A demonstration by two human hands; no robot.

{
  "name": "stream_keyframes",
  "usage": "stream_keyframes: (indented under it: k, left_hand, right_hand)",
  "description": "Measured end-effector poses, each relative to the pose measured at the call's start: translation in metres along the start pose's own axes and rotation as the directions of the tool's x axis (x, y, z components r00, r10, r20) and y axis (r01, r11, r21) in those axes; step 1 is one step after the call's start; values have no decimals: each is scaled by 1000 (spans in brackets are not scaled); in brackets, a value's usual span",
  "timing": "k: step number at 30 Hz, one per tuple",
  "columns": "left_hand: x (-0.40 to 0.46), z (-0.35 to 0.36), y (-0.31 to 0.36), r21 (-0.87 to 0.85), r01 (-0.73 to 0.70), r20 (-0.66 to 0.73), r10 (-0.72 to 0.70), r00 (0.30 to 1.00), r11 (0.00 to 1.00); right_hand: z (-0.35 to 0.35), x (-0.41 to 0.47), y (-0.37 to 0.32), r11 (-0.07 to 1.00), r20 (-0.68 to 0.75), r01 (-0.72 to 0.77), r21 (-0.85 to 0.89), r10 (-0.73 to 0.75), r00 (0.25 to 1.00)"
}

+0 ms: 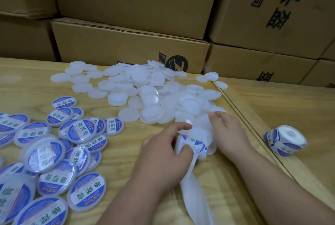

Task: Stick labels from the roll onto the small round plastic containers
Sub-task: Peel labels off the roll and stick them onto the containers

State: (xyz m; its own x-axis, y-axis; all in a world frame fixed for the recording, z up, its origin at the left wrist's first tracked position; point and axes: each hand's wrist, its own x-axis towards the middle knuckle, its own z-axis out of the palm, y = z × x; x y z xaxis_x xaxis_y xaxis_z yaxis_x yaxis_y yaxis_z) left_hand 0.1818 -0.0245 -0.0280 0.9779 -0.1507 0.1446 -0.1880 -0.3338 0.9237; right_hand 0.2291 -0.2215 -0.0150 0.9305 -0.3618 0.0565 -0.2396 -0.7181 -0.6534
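Observation:
A heap of plain white round containers (154, 94) lies on the wooden table (126, 152) in the middle. Labelled containers (54, 154) with blue-and-white stickers are spread over the left side. My left hand (163, 154) grips the label roll (194, 144), its index finger stretched toward the heap. The roll's empty white backing strip (195, 197) trails down toward me. My right hand (228, 134) lies with straight fingers on the near edge of the heap, touching a plain container (199, 130) between both hands.
A second label roll (285, 142) lies on the adjoining table (281, 107) to the right, beyond a seam. Stacked cardboard boxes (130, 43) wall off the back. A few stray plain containers (211, 76) sit near the far seam.

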Motion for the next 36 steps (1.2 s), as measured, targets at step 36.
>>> stream_keyframes:
  k: [36]
  left_hand:
    - [-1,11,-1,513,-49,-56,91,994,857]
  right_hand:
    - [-8,-93,3,748,-98,23,663,56,994]
